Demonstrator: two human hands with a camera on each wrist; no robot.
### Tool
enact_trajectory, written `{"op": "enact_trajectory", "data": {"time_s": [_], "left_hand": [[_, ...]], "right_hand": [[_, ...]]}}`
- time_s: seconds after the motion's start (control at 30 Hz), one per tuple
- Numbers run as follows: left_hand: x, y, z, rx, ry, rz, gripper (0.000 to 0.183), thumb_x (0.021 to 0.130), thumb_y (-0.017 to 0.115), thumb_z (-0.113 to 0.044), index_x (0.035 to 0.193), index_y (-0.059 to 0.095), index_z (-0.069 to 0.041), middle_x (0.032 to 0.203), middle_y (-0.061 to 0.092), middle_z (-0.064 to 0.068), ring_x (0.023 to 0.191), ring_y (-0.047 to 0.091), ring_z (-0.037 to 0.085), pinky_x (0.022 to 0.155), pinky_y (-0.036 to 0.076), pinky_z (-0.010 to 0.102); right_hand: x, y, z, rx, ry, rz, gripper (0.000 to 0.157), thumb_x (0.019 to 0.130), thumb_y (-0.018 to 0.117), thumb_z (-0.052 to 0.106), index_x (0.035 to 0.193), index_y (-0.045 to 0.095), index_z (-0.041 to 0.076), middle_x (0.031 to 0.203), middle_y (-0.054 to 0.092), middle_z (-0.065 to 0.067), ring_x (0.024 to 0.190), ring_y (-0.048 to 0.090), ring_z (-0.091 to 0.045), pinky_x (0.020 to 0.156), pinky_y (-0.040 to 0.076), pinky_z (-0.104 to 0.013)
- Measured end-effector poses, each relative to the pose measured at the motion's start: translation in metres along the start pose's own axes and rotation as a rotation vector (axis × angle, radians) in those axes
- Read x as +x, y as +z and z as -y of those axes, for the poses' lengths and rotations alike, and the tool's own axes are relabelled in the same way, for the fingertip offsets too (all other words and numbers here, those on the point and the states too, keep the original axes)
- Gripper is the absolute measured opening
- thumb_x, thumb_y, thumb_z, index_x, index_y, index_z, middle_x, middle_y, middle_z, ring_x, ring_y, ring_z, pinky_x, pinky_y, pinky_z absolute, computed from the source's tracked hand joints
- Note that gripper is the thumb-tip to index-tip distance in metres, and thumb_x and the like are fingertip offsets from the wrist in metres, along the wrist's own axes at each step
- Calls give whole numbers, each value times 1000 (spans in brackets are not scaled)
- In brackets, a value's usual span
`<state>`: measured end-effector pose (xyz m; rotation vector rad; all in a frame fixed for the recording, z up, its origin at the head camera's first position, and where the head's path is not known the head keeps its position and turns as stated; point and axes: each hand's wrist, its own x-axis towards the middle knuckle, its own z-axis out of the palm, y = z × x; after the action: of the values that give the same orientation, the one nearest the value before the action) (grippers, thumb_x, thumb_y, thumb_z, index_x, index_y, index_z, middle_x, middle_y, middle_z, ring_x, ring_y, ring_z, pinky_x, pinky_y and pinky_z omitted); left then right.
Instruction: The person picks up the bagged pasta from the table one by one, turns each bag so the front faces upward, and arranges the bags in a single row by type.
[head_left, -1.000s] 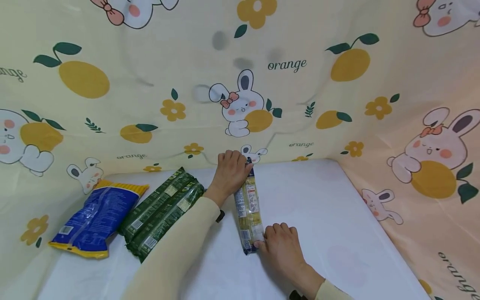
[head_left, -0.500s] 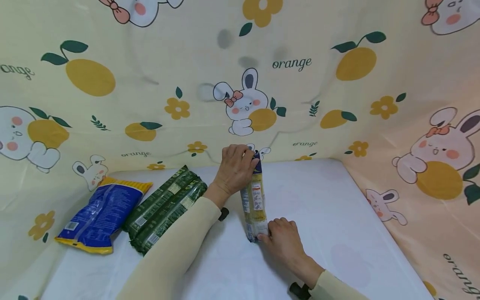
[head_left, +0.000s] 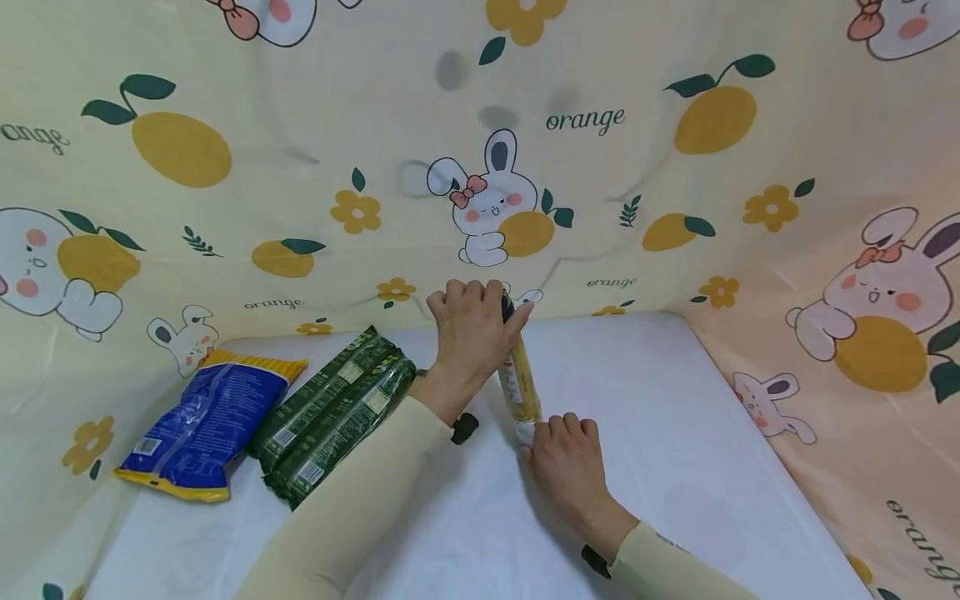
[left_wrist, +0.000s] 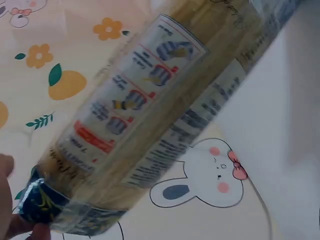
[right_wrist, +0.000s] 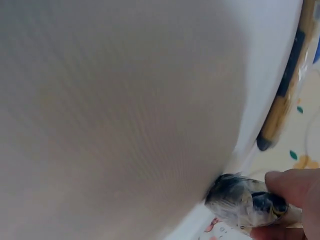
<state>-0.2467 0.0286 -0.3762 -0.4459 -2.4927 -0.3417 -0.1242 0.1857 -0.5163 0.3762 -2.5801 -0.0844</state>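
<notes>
A long clear packet of noodles or pasta (head_left: 521, 383) with dark blue ends slants upward over the white table in the head view. At its upper, far end, my left hand (head_left: 476, 333) grips the dark blue tip, thumb on the right side. My right hand (head_left: 570, 467) pinches the near, lower end close above the table. The left wrist view shows the packet's printed side (left_wrist: 130, 120) with cooking pictures, and fingertips (left_wrist: 40, 232) at its blue end. Seen from the right wrist, thumb and finger hold the crinkled end (right_wrist: 245, 200).
A dark green twin-row packet (head_left: 330, 417) lies left of my left forearm. Beyond it, a blue and yellow bag (head_left: 206, 425) rests at the table's left side. The white tabletop (head_left: 637, 467) meets a printed rabbit-and-orange cloth (head_left: 360, 150) behind and at the right.
The packet has turned on its long axis and risen at its far end, showing a narrower side. Its near end has shifted away and slightly right, both hands moving with it.
</notes>
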Motion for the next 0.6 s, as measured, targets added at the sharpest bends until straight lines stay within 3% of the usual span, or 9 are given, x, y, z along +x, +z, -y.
{"op": "enact_trajectory", "data": {"time_s": [0.13, 0.27, 0.43, 0.6], "left_hand": [[0, 3, 4, 21, 73, -49, 36, 108, 59, -44, 108, 66, -9, 91, 68, 9, 96, 56, 33, 82, 35, 48], [4, -4, 18, -117, 151, 40, 22, 110, 58, -27, 111, 68, -7, 98, 74, 9, 101, 58, 33, 87, 38, 51], [4, -12, 43, -345, 138, 182, 18, 111, 54, -22, 114, 68, -11, 103, 74, 4, 111, 56, 29, 99, 34, 55], [-3, -6, 55, -393, 131, 179, 18, 112, 52, -19, 116, 65, -8, 104, 70, 8, 111, 54, 33, 99, 33, 58]], "right_hand": [[-4, -4, 2, 41, -40, 9, 47, 85, 87, 43, 78, 59, 6, 70, 51, -6, 73, 52, -27, 72, 42, -42], [-7, -7, -1, 94, -73, -8, 45, 92, 80, 43, 74, 55, 10, 70, 49, -3, 73, 50, -25, 72, 41, -42], [-3, -1, -7, 105, -33, 7, 47, 90, 79, 47, 76, 53, 11, 71, 44, -2, 73, 44, -24, 72, 40, -43], [0, 10, -7, 174, 19, 136, 50, 87, 81, 52, 80, 57, 9, 72, 46, -2, 73, 44, -24, 73, 42, -45]]}}
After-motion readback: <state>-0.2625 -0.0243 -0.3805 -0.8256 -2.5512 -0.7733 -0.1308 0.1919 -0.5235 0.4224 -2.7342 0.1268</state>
